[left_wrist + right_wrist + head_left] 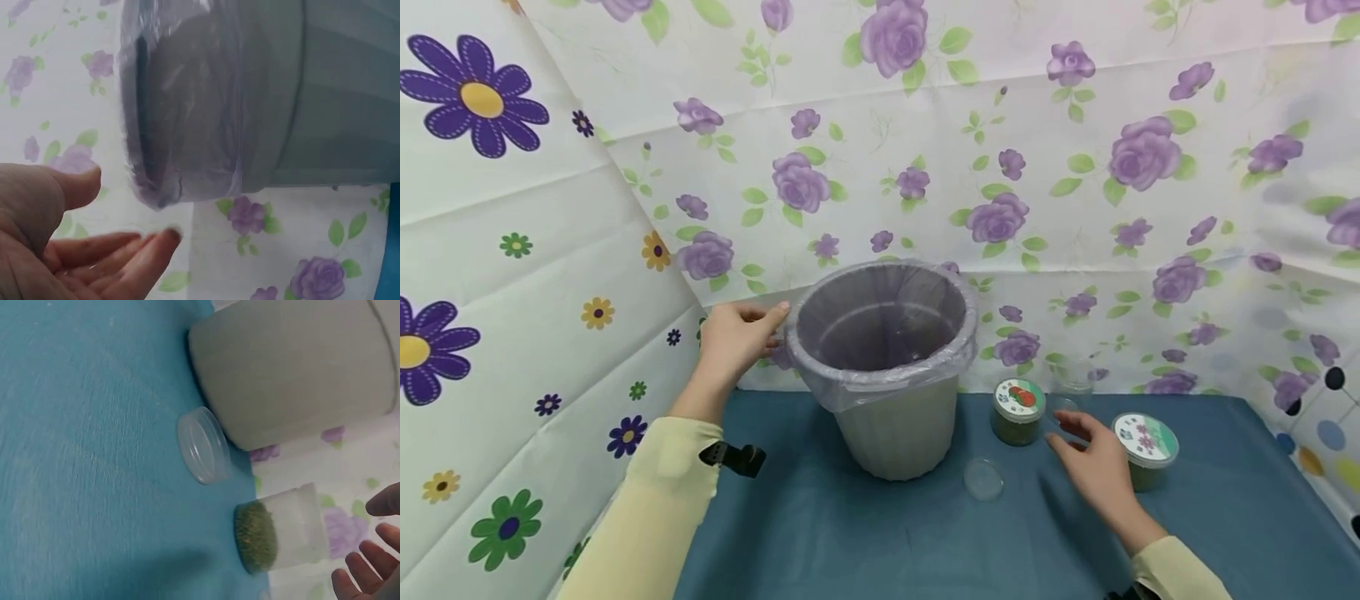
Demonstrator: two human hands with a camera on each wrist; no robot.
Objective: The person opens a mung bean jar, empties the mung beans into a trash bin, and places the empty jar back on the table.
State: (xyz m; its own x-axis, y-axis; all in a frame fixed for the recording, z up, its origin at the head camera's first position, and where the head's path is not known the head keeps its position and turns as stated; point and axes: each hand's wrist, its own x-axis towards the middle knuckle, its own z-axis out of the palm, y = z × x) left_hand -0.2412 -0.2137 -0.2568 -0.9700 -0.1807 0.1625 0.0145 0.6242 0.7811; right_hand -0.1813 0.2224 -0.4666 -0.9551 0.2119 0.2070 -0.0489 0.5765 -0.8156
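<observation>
A pale grey trash bin [898, 433] stands upright, a thin translucent bag [887, 385] folded over its rim. My left hand [735, 342] is beside the rim's left side, with loosely bent fingers; the left wrist view shows a gap between this hand [94, 244] and the bagged rim [181, 112]. My right hand [1093, 467] hovers over the table between two lidded tubs, holding nothing. The nearer-to-bin tub [1018, 411] has a red-and-green picture label. The other tub [1147, 450], flower-labelled, is partly hidden behind the hand.
A clear round lid [983, 480] lies on the blue table [865, 542] right of the bin's base. Something clear, like an empty cup [1072, 383], stands near the back cloth. Floral cloth walls [880, 208] enclose the back and sides.
</observation>
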